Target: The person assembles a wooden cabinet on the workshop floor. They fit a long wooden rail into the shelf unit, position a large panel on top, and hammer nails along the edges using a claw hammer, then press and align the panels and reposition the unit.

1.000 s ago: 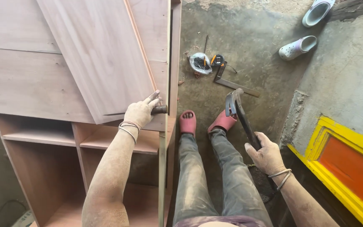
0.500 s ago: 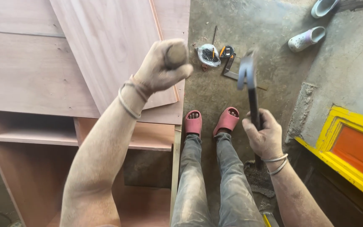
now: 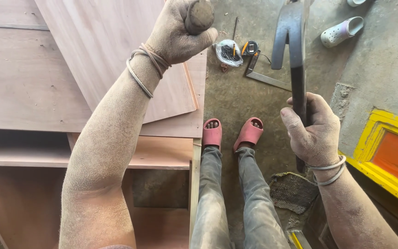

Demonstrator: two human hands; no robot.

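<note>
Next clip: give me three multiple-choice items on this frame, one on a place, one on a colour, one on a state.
1. Where does the metal square lie?
A. on the wooden board
B. on the concrete floor
C. inside the cabinet

2. What colour are the sandals on the person's feet?
A. pink-red
B. blue
C. black

3. How is the right hand?
A. open and empty
B. flat on the floor
C. closed round a hammer handle

Answers:
1 B: the metal square lies on the floor, right of the board.
2 A: both sandals are pink-red.
3 C: the right hand grips the hammer, head raised.
</note>
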